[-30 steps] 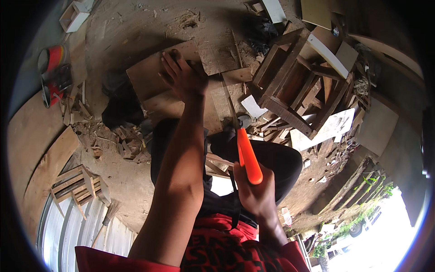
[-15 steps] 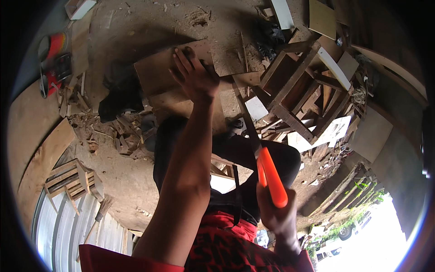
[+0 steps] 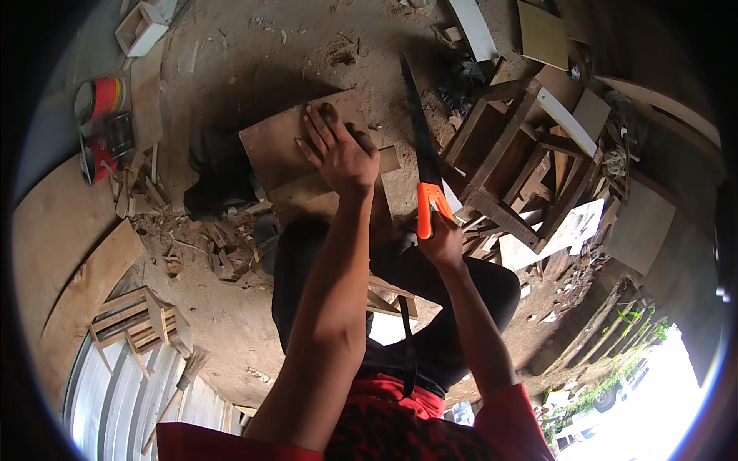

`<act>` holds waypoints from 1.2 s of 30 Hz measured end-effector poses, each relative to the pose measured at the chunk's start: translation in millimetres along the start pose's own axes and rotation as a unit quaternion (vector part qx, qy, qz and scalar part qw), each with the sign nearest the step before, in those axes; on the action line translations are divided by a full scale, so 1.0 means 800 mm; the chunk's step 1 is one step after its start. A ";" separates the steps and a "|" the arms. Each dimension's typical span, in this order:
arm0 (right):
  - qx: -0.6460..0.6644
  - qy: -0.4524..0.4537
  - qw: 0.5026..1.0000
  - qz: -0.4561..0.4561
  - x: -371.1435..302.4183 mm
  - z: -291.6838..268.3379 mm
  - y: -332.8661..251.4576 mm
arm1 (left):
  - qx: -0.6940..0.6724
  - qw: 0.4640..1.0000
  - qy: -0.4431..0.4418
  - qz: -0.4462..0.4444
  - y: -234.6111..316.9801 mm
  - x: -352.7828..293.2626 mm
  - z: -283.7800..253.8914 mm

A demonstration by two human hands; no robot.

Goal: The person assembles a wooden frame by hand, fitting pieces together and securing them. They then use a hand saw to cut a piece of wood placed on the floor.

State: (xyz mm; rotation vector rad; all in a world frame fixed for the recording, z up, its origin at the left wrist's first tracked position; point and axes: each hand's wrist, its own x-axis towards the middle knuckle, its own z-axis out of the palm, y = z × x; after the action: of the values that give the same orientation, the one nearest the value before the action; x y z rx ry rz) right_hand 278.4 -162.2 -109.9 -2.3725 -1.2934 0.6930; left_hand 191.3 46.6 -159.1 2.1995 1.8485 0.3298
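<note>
My left hand (image 3: 342, 157) lies flat, fingers stretched, on a stack of brown wooden boards (image 3: 269, 146) in front of me. A short wooden strip (image 3: 390, 160) sticks out to the right from beneath that hand's wrist. Closed around the orange handle of a handsaw (image 3: 421, 127), my right hand (image 3: 443, 240) is to the right of the boards. The saw's dark blade points away from me and stands apart from the strip's end. Whatever holds the boards up is mostly hidden by my left arm and the boards.
A dark wooden frame (image 3: 503, 146) leans among scrap wood at the right. Red cans (image 3: 98, 96) stand at the far left, above a slatted wooden piece (image 3: 138, 323) and a broom (image 3: 184, 376). Sawdust and offcuts litter the dirt floor (image 3: 307, 46).
My right hand has pushed the saw forward, and its blade has left the strip. The strip now juts out less; its longer end no longer shows. My left hand stays on the boards.
</note>
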 end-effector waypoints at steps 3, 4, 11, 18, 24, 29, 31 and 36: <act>-0.052 -0.035 0.994 -0.084 -0.006 0.056 0.045 | -0.001 1.000 0.011 0.005 0.003 -0.002 0.000; -0.073 -0.040 0.991 -0.102 -0.012 0.078 0.053 | 0.003 1.000 0.014 0.008 0.004 -0.003 -0.001; -0.112 -0.058 0.990 -0.070 0.020 0.149 0.121 | 0.017 0.999 0.028 0.009 0.013 -0.004 0.004; 0.255 -0.082 0.961 0.068 0.067 0.017 0.009 | 0.024 0.997 0.066 0.022 0.000 -0.006 0.019; 0.321 0.026 0.945 0.049 0.109 0.063 -0.014 | 0.023 0.998 0.057 0.019 0.000 -0.011 0.018; 0.352 -0.099 0.916 0.163 0.117 0.046 -0.023 | -0.015 0.997 0.072 0.021 -0.002 -0.009 0.021; 0.317 -0.079 0.936 0.128 0.123 0.049 -0.028 | -0.045 0.993 0.110 0.029 -0.006 -0.007 0.029; 0.356 -0.073 0.921 0.136 0.117 0.073 -0.019 | -0.189 0.977 0.099 -0.004 -0.024 -0.018 0.025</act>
State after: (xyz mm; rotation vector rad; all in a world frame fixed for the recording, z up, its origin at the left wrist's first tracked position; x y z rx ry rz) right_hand 278.5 -70.7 -173.2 -1.9121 -0.5894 1.2015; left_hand 177.8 34.5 -184.2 1.9544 1.7137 0.8504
